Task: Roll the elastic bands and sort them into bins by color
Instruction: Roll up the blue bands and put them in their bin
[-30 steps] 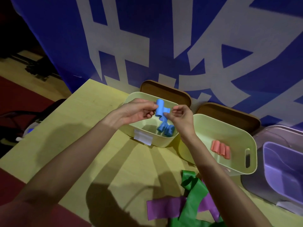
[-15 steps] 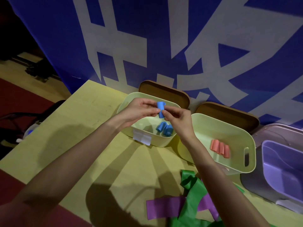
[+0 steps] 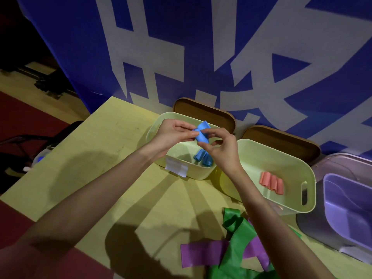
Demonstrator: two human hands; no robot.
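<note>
A rolled blue band (image 3: pixel 202 133) hangs over the left green bin (image 3: pixel 156 125), pinched by my left hand (image 3: pixel 174 135) at its left side. My right hand (image 3: pixel 218 150) is beside it with curled fingers, thumb and forefinger close to the roll's lower right; whether they touch it is unclear. Two blue rolls (image 3: pixel 203 159) lie inside that bin. Three salmon rolls (image 3: pixel 271 182) lie in the right green bin (image 3: pixel 310 178). Loose green bands (image 3: pixel 239 238) and purple bands (image 3: pixel 201 255) lie unrolled on the table's near side.
A lilac bin (image 3: pixel 346 208) stands at the far right on a grey lid. Two brown lids (image 3: pixel 203 112) lean behind the green bins against a blue and white banner. The yellow table (image 3: pixel 96 158) ends at the left, with a dark chair beyond.
The dangling blue tail has been wound into the roll. The roll has tilted from upright to slanting, and my right fingers have slipped lower along it.
</note>
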